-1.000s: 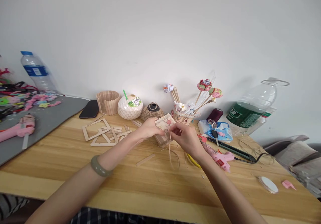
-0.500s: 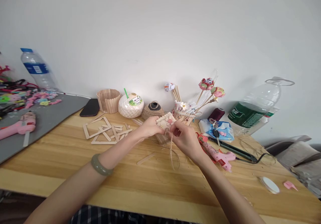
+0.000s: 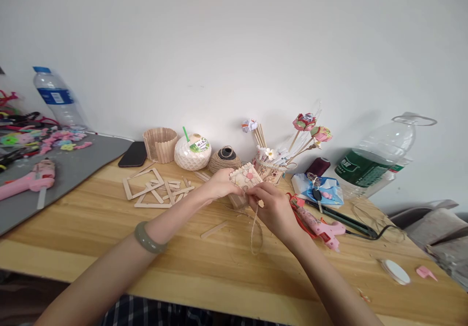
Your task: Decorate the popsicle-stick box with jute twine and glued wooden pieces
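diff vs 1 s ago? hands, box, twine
Small shifts only. The right hand slid slightly lower along the twine, still pinching it. The left hand keeps holding the craft-stick box. Nothing taken up or let go. The pink glue gun and twine spool stayed put.

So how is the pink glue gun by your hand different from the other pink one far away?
The near pink glue gun lies on the bare wooden table beside the right hand; the far pink glue gun lies on a grey mat, away from both hands. The near one looks slimmer with red parts; the far one looks chunkier. Both are pink and lying down.
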Tool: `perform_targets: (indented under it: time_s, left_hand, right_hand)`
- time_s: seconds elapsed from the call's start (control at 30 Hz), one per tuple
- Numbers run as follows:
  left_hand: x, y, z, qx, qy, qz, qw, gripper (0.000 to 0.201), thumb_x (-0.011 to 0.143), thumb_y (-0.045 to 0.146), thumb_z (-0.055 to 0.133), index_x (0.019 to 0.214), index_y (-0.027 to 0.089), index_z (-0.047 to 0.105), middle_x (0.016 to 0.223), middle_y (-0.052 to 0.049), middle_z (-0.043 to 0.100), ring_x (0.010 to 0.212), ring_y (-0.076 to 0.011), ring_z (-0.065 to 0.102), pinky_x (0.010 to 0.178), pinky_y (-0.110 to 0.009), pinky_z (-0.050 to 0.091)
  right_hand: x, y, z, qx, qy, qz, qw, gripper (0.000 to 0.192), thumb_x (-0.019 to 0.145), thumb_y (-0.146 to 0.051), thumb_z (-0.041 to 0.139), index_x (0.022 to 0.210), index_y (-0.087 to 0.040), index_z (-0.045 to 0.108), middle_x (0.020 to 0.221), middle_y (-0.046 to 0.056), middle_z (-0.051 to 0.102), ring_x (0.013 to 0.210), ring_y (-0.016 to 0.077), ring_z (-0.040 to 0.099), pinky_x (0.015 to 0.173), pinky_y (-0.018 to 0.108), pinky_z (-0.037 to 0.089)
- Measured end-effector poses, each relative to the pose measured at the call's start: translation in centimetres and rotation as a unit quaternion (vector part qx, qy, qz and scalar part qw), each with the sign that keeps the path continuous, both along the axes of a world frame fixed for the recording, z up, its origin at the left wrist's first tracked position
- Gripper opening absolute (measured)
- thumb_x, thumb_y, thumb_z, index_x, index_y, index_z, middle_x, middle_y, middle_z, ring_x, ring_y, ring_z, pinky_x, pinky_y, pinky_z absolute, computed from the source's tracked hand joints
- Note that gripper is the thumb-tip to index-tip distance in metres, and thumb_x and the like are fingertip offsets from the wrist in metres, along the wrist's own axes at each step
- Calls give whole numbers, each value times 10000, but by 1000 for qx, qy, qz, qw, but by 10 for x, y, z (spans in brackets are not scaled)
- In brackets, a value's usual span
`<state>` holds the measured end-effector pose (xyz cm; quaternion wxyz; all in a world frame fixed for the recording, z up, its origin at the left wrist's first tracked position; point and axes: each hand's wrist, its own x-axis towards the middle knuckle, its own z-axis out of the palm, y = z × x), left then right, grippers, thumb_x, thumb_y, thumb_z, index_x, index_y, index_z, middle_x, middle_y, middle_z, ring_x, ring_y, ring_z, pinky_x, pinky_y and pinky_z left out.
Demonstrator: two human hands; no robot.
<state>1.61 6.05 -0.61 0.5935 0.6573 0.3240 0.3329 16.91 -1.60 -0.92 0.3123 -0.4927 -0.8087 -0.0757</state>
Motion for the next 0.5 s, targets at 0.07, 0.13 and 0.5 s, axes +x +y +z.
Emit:
perform_targets:
  time_s: [0.07,0.13,0.5]
  left_hand:
    - [-1,-2,4,-4,0,-3,1000,328,512,26,658,823,129,645,809,-10,687,790,-189,609,671,-243,441]
    - [-3,-5,8,-9,0,-9,1000,328,517,25,648,826,132,639,790,1,680,771,-178,604,655,-234,437]
    - [-5,-5,8,-19,-24,-52,998,361,569,136,735,918,127,644,906,-53,695,872,-206,614,740,-281,469]
  right_hand:
    - [0,-1,1,5,-20,-4,1000,163,816,-142,502,808,-182,660,787,75,639,743,178,589,645,265,455]
    - [-1,-2,2,8,-43,-12,999,168,823,-144,497,809,-179,661,788,75,639,737,180,585,631,265,449]
    - [1,-3,3,3,-65,-19,998,184,817,-121,493,803,-174,668,776,73,630,704,172,579,577,254,426]
